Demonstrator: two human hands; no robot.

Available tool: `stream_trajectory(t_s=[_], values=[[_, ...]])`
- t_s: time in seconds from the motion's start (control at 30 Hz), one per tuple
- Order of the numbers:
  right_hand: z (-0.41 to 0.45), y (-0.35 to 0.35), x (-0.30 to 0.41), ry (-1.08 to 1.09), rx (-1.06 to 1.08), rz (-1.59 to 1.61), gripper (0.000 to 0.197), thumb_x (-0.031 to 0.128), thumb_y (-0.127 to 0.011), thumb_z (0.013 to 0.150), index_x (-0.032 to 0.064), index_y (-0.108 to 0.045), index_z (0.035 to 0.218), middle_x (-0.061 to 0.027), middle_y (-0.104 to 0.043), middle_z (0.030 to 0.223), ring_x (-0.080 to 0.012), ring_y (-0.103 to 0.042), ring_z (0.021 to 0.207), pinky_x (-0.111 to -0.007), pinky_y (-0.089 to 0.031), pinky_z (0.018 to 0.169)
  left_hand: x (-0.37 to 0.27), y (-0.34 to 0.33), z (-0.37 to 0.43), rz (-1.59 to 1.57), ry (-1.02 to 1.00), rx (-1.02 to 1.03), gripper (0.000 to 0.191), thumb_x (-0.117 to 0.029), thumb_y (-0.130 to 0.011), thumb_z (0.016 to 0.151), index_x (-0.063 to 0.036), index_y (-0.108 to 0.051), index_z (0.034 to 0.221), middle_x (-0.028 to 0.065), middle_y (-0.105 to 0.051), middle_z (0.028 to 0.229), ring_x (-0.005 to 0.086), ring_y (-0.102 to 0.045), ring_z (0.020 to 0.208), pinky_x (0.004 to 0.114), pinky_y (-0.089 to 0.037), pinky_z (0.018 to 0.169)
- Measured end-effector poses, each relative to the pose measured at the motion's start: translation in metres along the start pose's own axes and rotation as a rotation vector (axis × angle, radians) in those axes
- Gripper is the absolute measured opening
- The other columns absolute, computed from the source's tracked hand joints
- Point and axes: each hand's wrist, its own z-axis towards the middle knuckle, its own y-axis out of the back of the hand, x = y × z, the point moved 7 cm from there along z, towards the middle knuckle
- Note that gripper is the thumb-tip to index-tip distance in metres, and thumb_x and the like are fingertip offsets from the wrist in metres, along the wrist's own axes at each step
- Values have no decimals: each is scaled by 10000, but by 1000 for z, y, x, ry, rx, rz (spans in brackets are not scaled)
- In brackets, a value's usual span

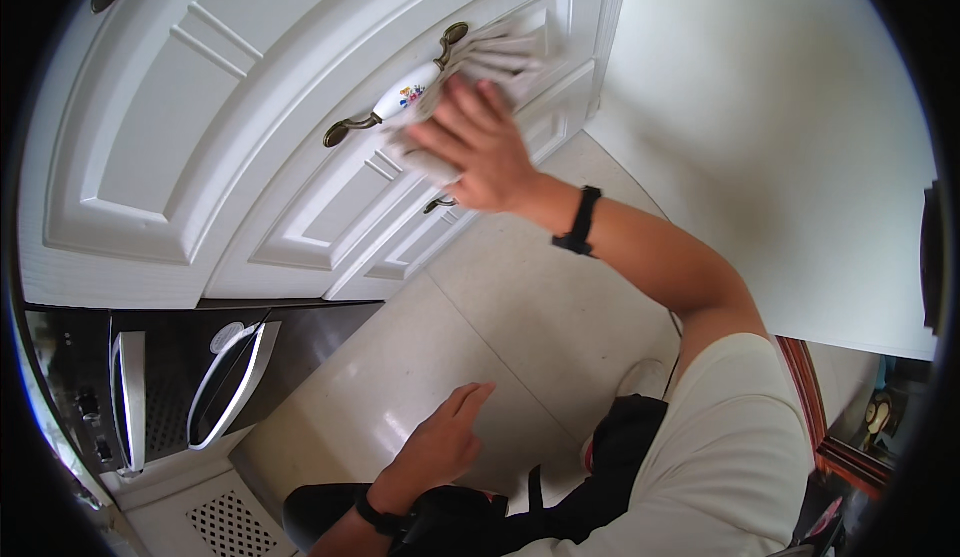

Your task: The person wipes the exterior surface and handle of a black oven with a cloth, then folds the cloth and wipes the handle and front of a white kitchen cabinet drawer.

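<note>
A light grey cloth point(499, 54), blurred by motion, lies under my right hand point(476, 136), which presses it against a white panelled drawer front point(300, 234). The cloth is beside and partly over a drawer handle point(409, 91) of white flowered ceramic with bronze-coloured ends. Below it a smaller dark handle point(439, 203) shows, partly covered by my right hand. My left hand point(442, 437) hangs over my lap above the tiled floor, fingers partly bent, and touches none of the cabinet; nothing shows in it.
A black appliance with curved silver handles point(232, 392) stands at the lower left, above a white perforated panel point(232, 523). A white wall point(750, 121) rises at the right. Brown wooden framing point(855, 463) is at the lower right. Pale floor tiles point(450, 332) lie below.
</note>
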Motion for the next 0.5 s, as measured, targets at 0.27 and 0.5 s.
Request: stream_trajectory(t_s=[0.27,0.5], values=[[17,-16,58,24,-42,26,624,296,-711,779,203,-642,1393,-57,-563,1486,-300,-434,1463,-520,-282,1166,37,-6,-14,117,107,-55,682,-33,-608,858,-41,-426,1516,184,-502,1471,394,-589,1260,454,-533,1023],[19,-65,148,249,26,199,483,237,-553,1014,337,-602,1485,147,-575,1516,-63,-501,1417,-340,-436,1174,67,-4,8,175,3,-100,534,-54,-641,860,-59,-583,1391,170,-651,1298,380,-626,1182,467,-514,1031]])
